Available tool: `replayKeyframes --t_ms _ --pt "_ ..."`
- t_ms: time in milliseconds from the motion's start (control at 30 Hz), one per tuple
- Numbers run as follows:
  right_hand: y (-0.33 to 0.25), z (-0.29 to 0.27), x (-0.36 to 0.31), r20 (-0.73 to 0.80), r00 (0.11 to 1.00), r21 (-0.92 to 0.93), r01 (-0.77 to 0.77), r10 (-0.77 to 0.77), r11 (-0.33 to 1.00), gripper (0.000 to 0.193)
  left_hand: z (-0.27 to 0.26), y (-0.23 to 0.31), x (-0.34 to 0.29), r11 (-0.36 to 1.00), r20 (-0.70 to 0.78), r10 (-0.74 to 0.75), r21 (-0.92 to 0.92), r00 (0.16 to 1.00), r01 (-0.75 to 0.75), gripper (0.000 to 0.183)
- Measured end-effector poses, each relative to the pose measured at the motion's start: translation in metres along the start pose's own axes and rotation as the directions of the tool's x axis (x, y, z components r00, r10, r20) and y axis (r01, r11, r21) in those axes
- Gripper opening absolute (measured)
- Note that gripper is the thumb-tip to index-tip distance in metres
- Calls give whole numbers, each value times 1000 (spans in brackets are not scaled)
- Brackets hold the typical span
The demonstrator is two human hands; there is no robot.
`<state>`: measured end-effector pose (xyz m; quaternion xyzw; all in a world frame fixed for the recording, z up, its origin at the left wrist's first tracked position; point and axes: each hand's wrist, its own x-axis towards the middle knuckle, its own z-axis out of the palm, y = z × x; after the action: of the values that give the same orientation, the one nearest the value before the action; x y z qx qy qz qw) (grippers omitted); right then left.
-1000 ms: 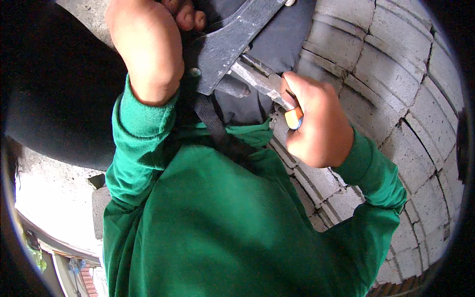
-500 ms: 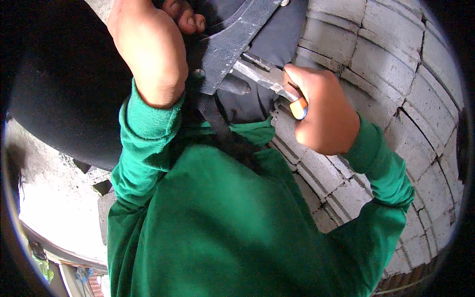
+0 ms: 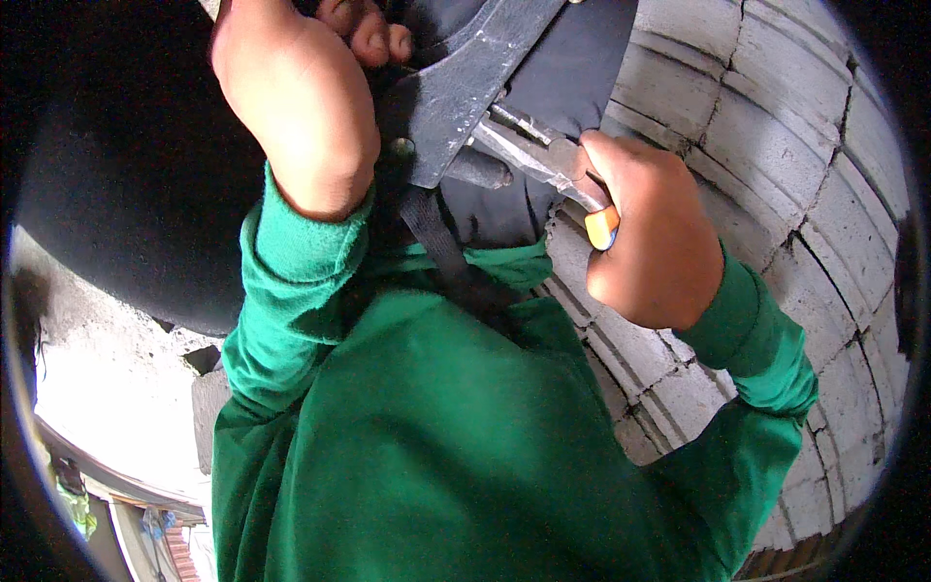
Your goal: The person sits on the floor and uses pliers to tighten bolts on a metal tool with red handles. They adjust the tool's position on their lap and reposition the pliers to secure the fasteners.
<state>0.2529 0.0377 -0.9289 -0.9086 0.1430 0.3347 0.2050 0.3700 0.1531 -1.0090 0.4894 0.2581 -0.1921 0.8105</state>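
Note:
My right hand (image 3: 659, 233) is closed round the handles of a pair of pliers (image 3: 548, 160) with an orange-yellow grip end. The plier jaws are parted, their tips at the edge of a flat, scuffed grey metal piece (image 3: 451, 112) that slants toward the upper right. My left hand (image 3: 296, 97) is at the upper left, wrist bent; curled fingertips show beside the metal piece. What those fingers close on is hidden in the dark. Below the plier jaws a short dark rounded peg (image 3: 480, 168) sticks out, and a round stud (image 3: 401, 147) shows near the piece's lower end.
A large black rounded surface (image 3: 126, 194) fills the left side. Dark cloth (image 3: 572, 78) lies behind the pliers, with a black strap (image 3: 433, 233) hanging below. Grey block masonry (image 3: 766, 136) spans the right. Bright, rough ground (image 3: 107, 369) shows at lower left.
Both hands, the pliers and the metal piece appear shifted slightly right in the picture, along with the surroundings. The grip on the pliers is the same.

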Motion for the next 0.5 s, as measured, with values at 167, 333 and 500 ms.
replayKeyframes --t_ms 167,333,500 --pt "-10 -2 -3 -57 996 -174 -71 62 982 33 1 -1 1 1000 -15 -29 -8 999 29 31" --pt "-7 8 -7 -193 980 -237 -90 44 967 34 2 -16 -2 995 38 95 -39 995 -93 30" --pt "2 -21 -18 111 992 -28 -59 61 998 36 -35 -43 37 946 362 -145 -223 921 236 34"
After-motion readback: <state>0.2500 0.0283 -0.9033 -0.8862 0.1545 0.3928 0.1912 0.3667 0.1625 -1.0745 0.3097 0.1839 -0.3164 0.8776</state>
